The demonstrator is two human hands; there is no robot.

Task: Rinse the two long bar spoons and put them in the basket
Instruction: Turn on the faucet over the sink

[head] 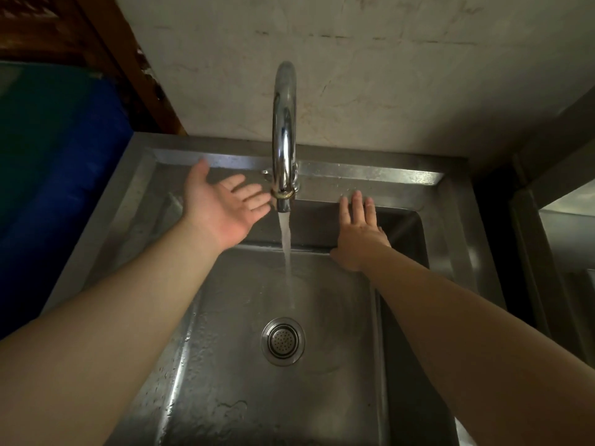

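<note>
No bar spoon and no basket appear in the head view. My left hand (222,207) is held palm up with fingers spread, just left of the chrome faucet (284,136) and its spout. My right hand (359,235) is palm down with fingers together, right of the water stream (287,252), over the back wall of the steel sink (444,226). Neither hand holds anything. Water runs from the spout straight down into the basin, landing above the round drain strainer (283,341).
A blue and green container (54,149) stands left of the sink. A pale stained wall rises behind the faucet. Dark wooden framing sits at the upper left, and a metal frame or shelf (553,194) stands at the right.
</note>
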